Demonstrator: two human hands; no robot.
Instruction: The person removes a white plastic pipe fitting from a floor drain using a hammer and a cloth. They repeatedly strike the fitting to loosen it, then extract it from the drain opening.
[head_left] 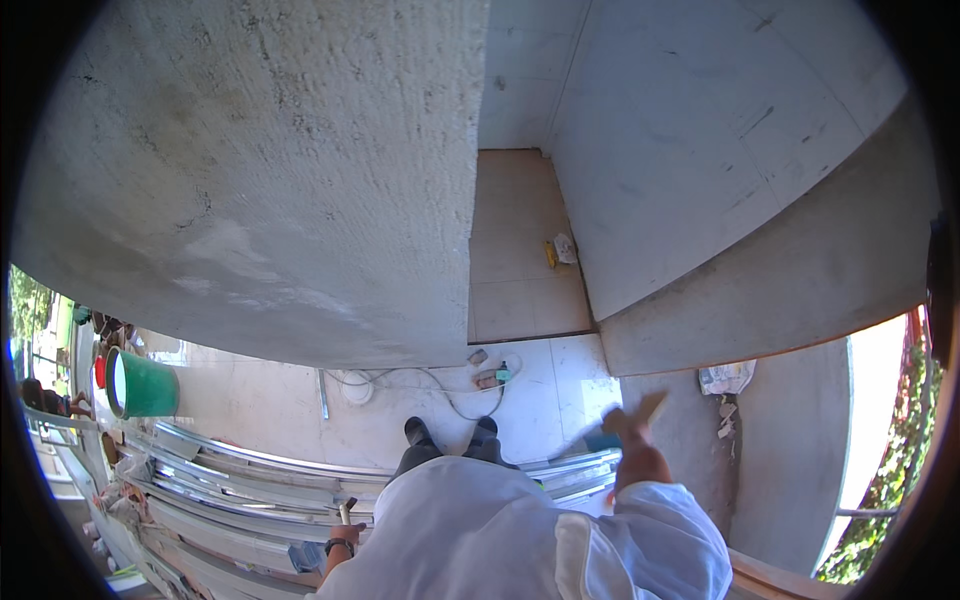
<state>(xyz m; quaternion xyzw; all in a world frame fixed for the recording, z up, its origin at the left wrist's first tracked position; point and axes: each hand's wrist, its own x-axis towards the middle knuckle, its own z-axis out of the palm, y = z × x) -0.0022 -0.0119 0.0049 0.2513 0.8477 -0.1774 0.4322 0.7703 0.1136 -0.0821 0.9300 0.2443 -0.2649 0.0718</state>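
My left hand (345, 538), low in the head view with a dark band at its wrist, is closed round the pale handle of what looks like a hammer (347, 508). The dark head points up and away from me. To the right, my right hand (630, 437) is stretched out and smeared by motion. From it juts a pale, wood-coloured piece (652, 408), and beside it a blue-grey flat part (600, 441) shows. Whether these two belong to one tool I cannot tell. A rough grey plastered wall (300, 180) rises in front of me.
A green bucket (148, 385) lies tipped at left. Long metal profiles (240, 480) are stacked near my feet. On the tiled floor (400, 435) are a cable (455, 403), a teal-and-brown item (493, 378) and a white round object (357, 390). A bag (727, 377) stands at right; a doorway opens ahead.
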